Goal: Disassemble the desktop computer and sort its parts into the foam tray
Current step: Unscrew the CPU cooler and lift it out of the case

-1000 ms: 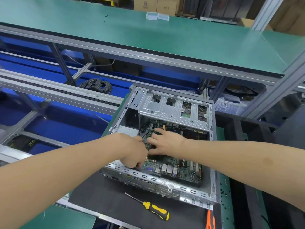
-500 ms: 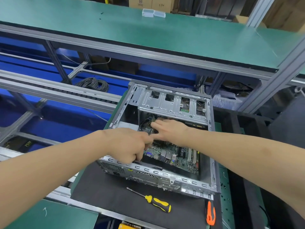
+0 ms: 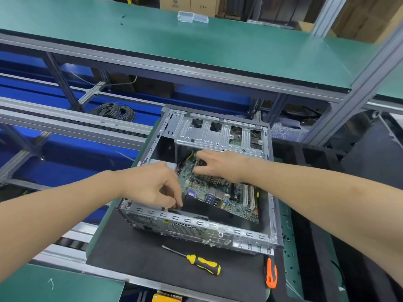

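The open metal computer case (image 3: 196,225) lies on a black mat. Inside it, the green motherboard (image 3: 235,199) sits tilted, with its port side raised off the case floor. My left hand (image 3: 152,184) reaches in from the left, and its curled fingers pinch the board's near left corner. My right hand (image 3: 218,164) is deeper in the case, under the drive cage (image 3: 218,134). It grips the board's far left part beside the heatsink fins. The black foam tray (image 3: 305,155) stands to the right of the case.
A yellow and black screwdriver (image 3: 202,263) lies on the mat in front of the case. An orange-handled tool (image 3: 271,276) lies at the mat's right edge. A green shelf (image 3: 196,44) overhangs the bench. A cable coil (image 3: 113,111) sits back left by the conveyor rails.
The motherboard's near edge has come up off the case floor and the board has tilted. My right hand has moved further back under the drive cage, and my left hand has shifted to the board's corner.
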The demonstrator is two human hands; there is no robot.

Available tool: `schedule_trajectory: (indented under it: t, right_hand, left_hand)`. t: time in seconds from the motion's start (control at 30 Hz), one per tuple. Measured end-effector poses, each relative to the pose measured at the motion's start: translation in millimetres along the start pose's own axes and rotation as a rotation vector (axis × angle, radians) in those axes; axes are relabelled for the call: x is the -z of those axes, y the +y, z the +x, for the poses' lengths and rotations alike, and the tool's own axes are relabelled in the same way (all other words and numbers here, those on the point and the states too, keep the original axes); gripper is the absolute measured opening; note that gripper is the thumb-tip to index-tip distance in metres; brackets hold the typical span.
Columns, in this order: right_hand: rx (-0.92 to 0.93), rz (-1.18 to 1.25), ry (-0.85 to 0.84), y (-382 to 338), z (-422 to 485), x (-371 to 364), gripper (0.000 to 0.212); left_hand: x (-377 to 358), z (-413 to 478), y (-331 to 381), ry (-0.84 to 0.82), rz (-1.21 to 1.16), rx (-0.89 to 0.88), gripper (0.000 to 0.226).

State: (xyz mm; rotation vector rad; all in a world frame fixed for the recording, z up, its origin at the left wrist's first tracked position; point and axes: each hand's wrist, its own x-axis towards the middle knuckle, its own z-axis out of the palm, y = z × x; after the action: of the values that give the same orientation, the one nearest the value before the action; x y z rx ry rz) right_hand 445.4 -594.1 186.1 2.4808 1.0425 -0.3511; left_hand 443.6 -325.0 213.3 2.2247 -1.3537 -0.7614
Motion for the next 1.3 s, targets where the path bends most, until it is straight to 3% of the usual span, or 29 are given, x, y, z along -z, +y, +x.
schedule_trajectory:
  t: [0.1, 0.23, 0.4, 0.6, 0.77, 0.97, 1.3]
  right_hand:
    - [-0.001, 0.024, 0.024, 1, -1, 1, 0.085]
    - [0.021, 0.037, 0.016, 2, -2, 5, 0.079]
    - [0.091, 0.051, 0.014, 6, -5, 7, 0.075]
    - [0.116, 0.061, 0.068, 1, -3, 8, 0.085]
    - [0.137, 0.102, 0.128, -1, -6, 8, 0.081]
    - [0.153, 0.247, 0.119, 6, -12, 17, 0.098]
    - [0.052, 0.447, 0.105, -5, -33, 46, 0.094]
  left_hand:
    - [-2, 2, -2, 0.041, 0.083, -0.076, 0.009]
    - [-3, 3, -12, 0.171, 0.147, -0.036, 0.040]
    - [-5, 15, -14, 0.095, 0.509, -0.065, 0.058]
    - [-15, 31, -13, 0.068, 0.540, -0.132, 0.026]
    - [2, 34, -4, -0.054, 0.455, -0.180, 0.018]
    - [19, 25, 8, -0.035, 0.223, -0.161, 0.016]
    - [52, 19, 20, -0.074, -0.066, -0.137, 0.016]
